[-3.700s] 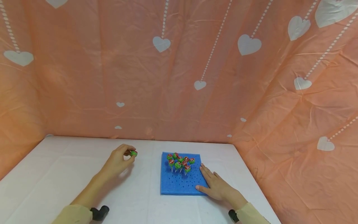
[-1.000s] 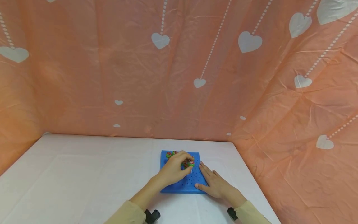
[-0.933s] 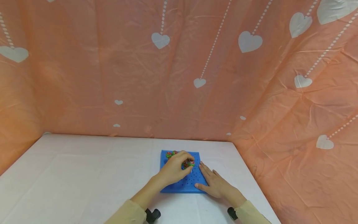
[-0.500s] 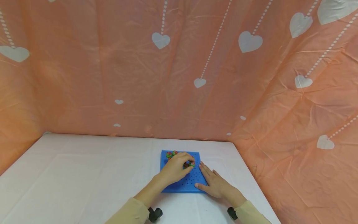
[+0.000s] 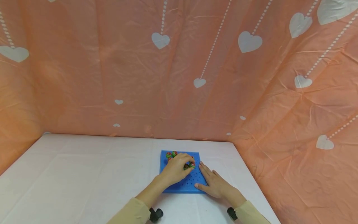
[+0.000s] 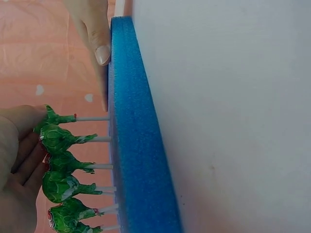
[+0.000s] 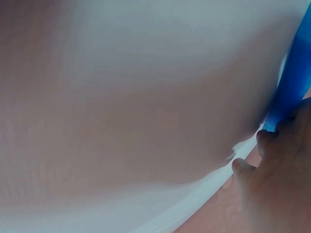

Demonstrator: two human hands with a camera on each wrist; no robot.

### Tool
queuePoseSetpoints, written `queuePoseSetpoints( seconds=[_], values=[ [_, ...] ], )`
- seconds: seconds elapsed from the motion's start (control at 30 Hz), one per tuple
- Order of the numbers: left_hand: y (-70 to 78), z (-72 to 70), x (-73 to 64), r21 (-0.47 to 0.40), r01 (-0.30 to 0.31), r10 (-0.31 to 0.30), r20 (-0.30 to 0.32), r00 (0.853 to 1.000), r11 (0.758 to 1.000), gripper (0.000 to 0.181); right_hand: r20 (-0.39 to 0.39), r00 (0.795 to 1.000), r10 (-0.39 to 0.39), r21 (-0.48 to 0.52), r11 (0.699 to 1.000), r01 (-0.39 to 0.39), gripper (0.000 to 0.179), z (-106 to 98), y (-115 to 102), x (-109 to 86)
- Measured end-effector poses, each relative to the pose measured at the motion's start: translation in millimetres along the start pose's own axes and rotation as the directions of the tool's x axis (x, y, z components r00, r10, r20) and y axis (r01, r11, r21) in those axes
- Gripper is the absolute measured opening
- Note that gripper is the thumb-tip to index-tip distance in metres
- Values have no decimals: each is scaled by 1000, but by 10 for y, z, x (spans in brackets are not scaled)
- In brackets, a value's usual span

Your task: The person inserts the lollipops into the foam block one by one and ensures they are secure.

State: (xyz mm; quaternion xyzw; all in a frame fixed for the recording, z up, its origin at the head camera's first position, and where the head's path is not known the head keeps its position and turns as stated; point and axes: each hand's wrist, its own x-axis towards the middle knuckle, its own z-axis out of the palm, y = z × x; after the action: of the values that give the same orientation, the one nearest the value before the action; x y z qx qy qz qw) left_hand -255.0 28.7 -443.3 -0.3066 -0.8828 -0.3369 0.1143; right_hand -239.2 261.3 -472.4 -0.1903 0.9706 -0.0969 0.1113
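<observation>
My left hand is over the blue foam board, pinching a lollipop in green and red wrapping between thumb and fingers. In the left wrist view that lollipop has its white stick reaching the board's holed face. A row of other green-wrapped lollipops stands beside it, sticks in the foam. Part of the group is hidden behind my left hand in the head view; two heads show at the back left corner. My right hand rests with straight fingers on the board's right edge.
A white-covered table carries the board. An orange curtain with white hearts encloses the back and sides. Small dark holes dot the front part of the foam.
Earlier my left hand held the lollipop over the table left of the board; it has carried it right to the board. In the last second it shifts only slightly. The right hand stays put.
</observation>
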Motion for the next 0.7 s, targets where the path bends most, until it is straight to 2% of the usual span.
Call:
queuePoseSetpoints(
  seconds=[0.47, 0.7],
  values=[
    [-22, 55, -3, 101, -9, 10, -7, 1000, 995, 21, 0, 1000, 1, 0, 1000, -1, 95, 9, -16, -2],
    [-22, 54, -15, 88, -15, 16, -13, 1000, 996, 21, 4, 1000, 0, 3, 1000, 0, 95, -7, -31, -16]
  ],
)
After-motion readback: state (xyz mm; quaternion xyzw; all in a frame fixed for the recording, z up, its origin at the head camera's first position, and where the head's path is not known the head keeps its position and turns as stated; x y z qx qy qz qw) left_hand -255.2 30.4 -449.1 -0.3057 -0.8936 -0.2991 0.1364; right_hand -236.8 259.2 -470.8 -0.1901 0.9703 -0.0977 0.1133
